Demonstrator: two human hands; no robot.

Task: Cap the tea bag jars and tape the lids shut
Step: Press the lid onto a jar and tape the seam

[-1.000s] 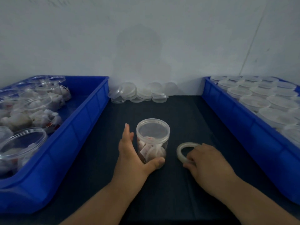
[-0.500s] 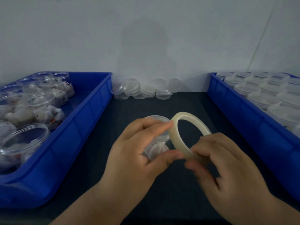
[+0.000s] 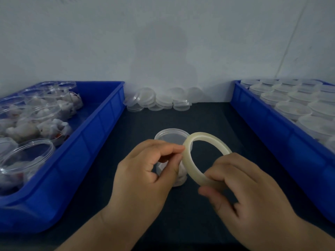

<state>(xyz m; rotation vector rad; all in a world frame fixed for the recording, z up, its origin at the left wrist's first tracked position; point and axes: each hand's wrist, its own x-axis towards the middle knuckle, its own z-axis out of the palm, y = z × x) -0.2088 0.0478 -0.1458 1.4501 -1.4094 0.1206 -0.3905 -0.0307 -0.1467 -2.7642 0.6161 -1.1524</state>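
Observation:
A clear jar of tea bags with its lid on stands on the dark mat at the centre, partly hidden behind my hands. A pale ring of tape is held upright just in front of and to the right of the jar. My right hand grips the ring's lower edge. My left hand pinches at the ring's left rim with thumb and forefinger, above the jar's side.
A blue tray on the left holds several open jars of tea bags. A blue tray on the right holds several capped jars. Loose clear lids are piled against the back wall.
My right hand lifted the tape ring off the mat. My left hand let go of the jar and moved to the ring, where its fingers now pinch the rim.

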